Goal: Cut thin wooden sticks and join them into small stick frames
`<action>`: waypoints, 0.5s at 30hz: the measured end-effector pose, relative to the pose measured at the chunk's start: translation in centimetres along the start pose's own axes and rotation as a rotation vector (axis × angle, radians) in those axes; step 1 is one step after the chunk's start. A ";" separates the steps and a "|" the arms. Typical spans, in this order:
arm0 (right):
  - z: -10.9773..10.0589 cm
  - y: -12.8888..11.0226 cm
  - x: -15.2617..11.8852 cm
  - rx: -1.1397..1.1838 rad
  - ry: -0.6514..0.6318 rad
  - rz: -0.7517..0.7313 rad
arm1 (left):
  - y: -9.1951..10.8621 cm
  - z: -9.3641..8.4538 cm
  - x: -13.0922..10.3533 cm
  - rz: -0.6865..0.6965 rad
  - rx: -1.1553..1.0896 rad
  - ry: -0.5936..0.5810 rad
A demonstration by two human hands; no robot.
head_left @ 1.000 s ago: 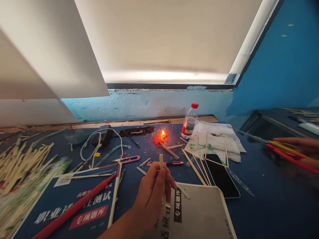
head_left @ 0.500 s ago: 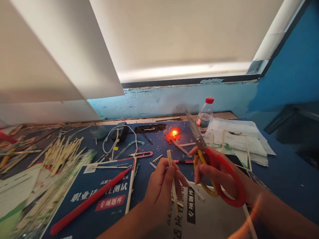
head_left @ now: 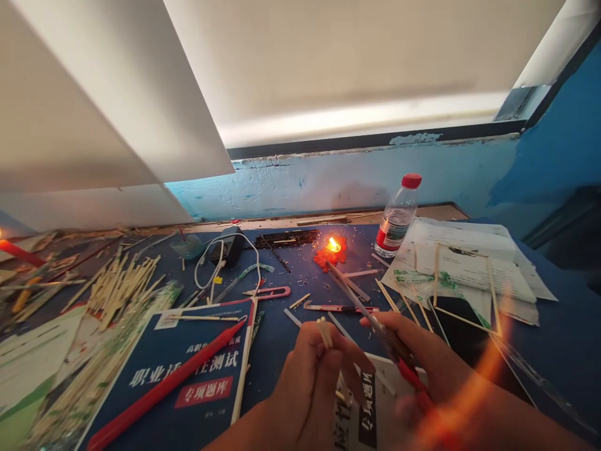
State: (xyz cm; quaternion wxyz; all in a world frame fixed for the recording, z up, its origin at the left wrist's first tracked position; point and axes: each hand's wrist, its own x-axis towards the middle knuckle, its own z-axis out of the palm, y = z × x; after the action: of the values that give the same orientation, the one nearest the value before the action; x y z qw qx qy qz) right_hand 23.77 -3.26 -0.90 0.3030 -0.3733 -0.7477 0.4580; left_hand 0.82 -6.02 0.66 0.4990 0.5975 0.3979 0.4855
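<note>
Two hands: left hand (head_left: 312, 369) pinches stick (head_left: 323, 332); right hand (head_left: 425, 366) grips scissors (head_left: 375, 326).

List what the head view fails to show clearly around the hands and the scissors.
- Scissors handles: motion-blurred, under the right hand; blades open or shut, unclear.
- Thin stick: lower part hidden inside the left hand.
- Booklet beneath the hands: mostly covered, cut by the bottom edge.
- Phone: partly behind the stick frame and an orange blur.
</note>
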 end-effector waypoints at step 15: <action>-1.4 -2.0 0.2 0.044 -0.039 -0.056 | -0.2 -1.3 0.1 0.181 0.270 -0.094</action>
State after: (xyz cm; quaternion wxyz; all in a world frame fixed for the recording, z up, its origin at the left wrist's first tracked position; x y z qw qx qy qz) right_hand 24.21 -3.01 1.55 0.3092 -0.3367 -0.7534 0.4727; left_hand -0.41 -5.60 0.50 0.3866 0.7146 0.3801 0.4421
